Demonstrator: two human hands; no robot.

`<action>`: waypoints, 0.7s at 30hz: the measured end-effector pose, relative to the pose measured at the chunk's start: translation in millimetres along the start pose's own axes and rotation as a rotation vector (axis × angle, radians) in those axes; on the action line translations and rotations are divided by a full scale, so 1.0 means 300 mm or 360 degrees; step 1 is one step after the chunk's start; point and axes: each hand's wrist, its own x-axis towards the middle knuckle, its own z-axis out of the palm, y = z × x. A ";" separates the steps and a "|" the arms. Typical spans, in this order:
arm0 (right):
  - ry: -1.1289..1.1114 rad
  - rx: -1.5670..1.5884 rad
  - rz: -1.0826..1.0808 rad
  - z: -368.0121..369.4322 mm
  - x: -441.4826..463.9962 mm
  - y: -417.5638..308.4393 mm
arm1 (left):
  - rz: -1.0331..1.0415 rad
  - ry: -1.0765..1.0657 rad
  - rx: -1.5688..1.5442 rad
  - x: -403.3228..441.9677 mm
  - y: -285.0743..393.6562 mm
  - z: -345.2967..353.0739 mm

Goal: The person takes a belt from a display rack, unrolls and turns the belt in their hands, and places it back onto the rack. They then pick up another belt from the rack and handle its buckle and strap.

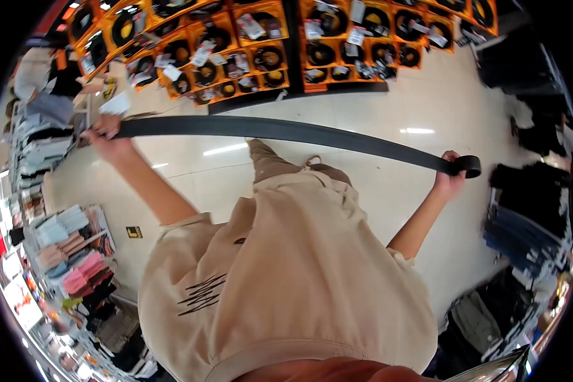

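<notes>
A long black belt (286, 131) is stretched across the view in front of my body, above the floor. My left hand (110, 138) is closed around its left end. By that hand a white tag (116, 104) shows, and a thin dark strip sticks out beside the belt. My right hand (451, 178) grips the other end, where the belt curls into a small loop past the fingers. Whether there is a buckle at either end I cannot make out.
Ahead stands a display rack with rolled belts in orange holders (267, 58), many with white tags. Folded clothes (83, 274) lie on shelves to the left. Dark garments and jeans (522, 235) hang on the right. Beneath me is a pale glossy floor (191, 184).
</notes>
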 end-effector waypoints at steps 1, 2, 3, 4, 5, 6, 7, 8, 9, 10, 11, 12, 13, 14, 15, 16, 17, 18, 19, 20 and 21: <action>-0.0149 -0.0002 0.0129 -0.075 0.071 -0.121 | -0.0123 -0.0056 -0.0001 0.081 0.088 -0.132; -0.0293 -0.0009 0.0257 -0.127 0.120 -0.225 | -0.0169 -0.0078 -0.0001 0.168 0.171 -0.276; -0.0154 -0.0213 0.0156 -0.099 0.108 -0.235 | -0.0104 0.0290 0.0068 0.233 0.239 -0.376; -0.0255 -0.0201 0.0202 -0.133 0.137 -0.282 | -0.0183 0.0213 -0.0121 0.235 0.260 -0.393; -0.0180 -0.0122 0.0200 -0.147 0.146 -0.319 | -0.0298 -0.0092 -0.0359 0.261 0.306 -0.485; -0.0185 -0.0091 0.0141 -0.138 0.123 -0.310 | -0.0195 0.0077 -0.0356 0.271 0.332 -0.524; -0.0295 -0.0104 0.0154 -0.136 0.109 -0.312 | -0.0177 0.0174 -0.0366 0.254 0.338 -0.509; -0.0411 -0.0115 0.0181 -0.129 0.104 -0.306 | -0.0199 0.0198 -0.0390 0.245 0.357 -0.532; -0.0438 -0.0152 0.0159 -0.108 0.085 -0.282 | -0.0142 0.0170 -0.0431 0.228 0.365 -0.547; -0.0456 -0.0185 0.0145 -0.088 0.063 -0.256 | -0.0080 0.0144 -0.0459 0.213 0.379 -0.561; -0.0453 -0.0215 0.0138 -0.081 0.055 -0.236 | -0.0044 0.0188 -0.0426 0.209 0.384 -0.572; -0.0534 -0.0226 0.0157 -0.085 0.056 -0.228 | 0.0011 0.0230 -0.0386 0.202 0.395 -0.576; -0.0611 -0.0230 0.0190 -0.096 0.068 -0.225 | -0.0002 0.0264 -0.0381 0.203 0.400 -0.587; -0.0691 -0.0225 0.0230 -0.107 0.083 -0.202 | -0.0072 0.0095 -0.0470 0.180 0.382 -0.557; -0.0685 -0.0184 0.0221 -0.104 0.087 -0.169 | -0.0078 0.0119 -0.0448 0.160 0.360 -0.503; -0.0680 -0.0147 0.0212 -0.088 0.075 -0.142 | -0.0109 0.0061 -0.0402 0.135 0.326 -0.448; -0.0676 -0.0114 0.0201 -0.068 0.061 -0.111 | -0.0146 0.0034 -0.0433 0.094 0.272 -0.350; -0.0661 -0.0084 0.0236 -0.044 0.041 -0.062 | -0.0185 -0.0035 -0.0459 0.045 0.202 -0.237; -0.0646 -0.0061 0.0266 -0.019 0.010 -0.005 | -0.0249 -0.0198 -0.0386 0.016 0.147 -0.167; -0.0630 -0.0042 0.0290 -0.002 -0.014 0.044 | -0.0286 -0.0242 -0.0353 -0.028 0.081 -0.065; -0.0660 -0.0049 0.0370 0.006 -0.028 0.090 | -0.0283 -0.0279 -0.0337 -0.064 0.011 0.014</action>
